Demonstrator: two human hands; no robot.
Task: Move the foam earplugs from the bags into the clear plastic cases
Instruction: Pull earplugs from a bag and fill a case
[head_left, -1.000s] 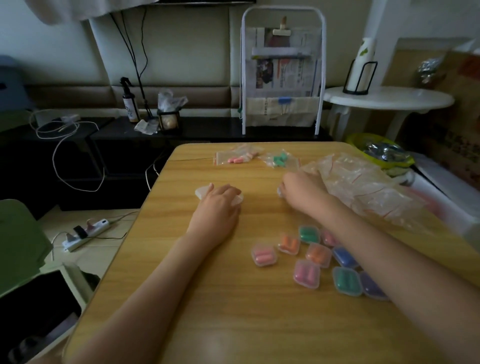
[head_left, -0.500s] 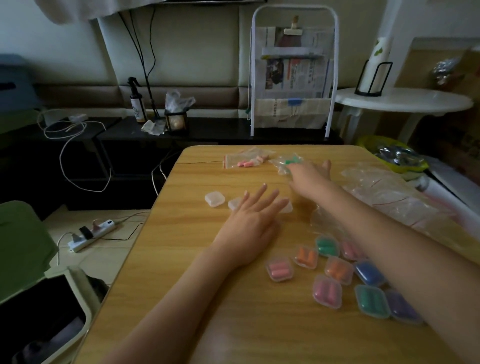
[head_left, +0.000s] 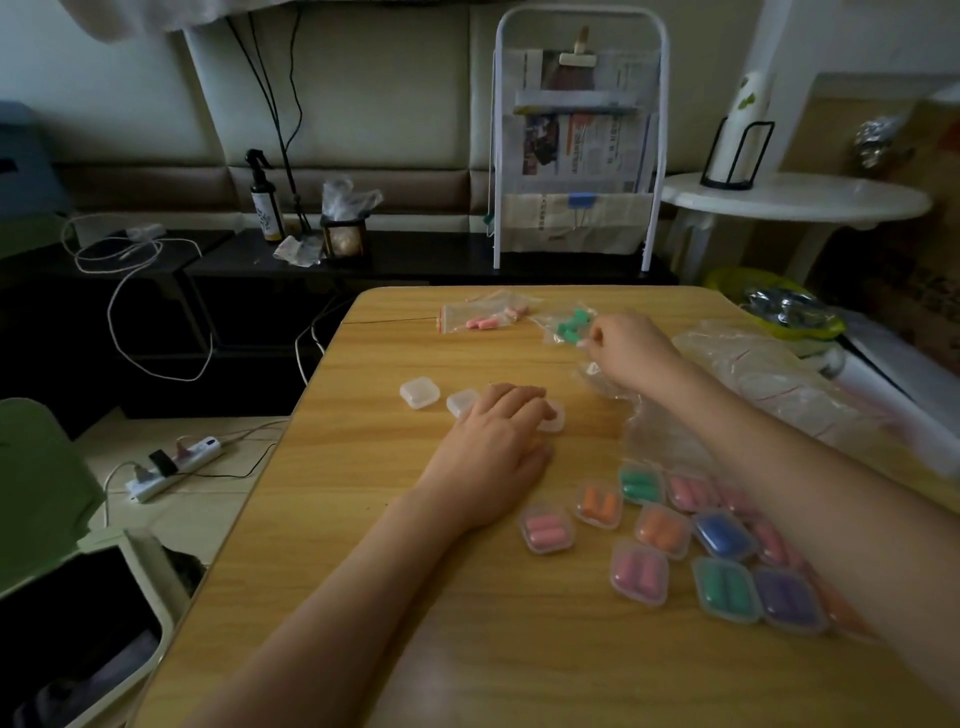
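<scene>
The right hand reaches to the far side of the wooden table, fingers pinching the edge of the small bag of green earplugs; just left of that bag lies the bag of pink earplugs, flat and untouched; the left hand sits palm down nearer the table's middle, fingers curled loosely over empty clear cases, fingertips resting on one case at its right; whether it grips that case, I cannot tell; a second empty case peeks out at its knuckles, a third stands free just left of that; on the table's near right side a cluster of filled cases shows pink, orange, green, blue and purple plugs, partly under the right forearm; a heap of empty clear bags is piled by the table's right edge.
</scene>
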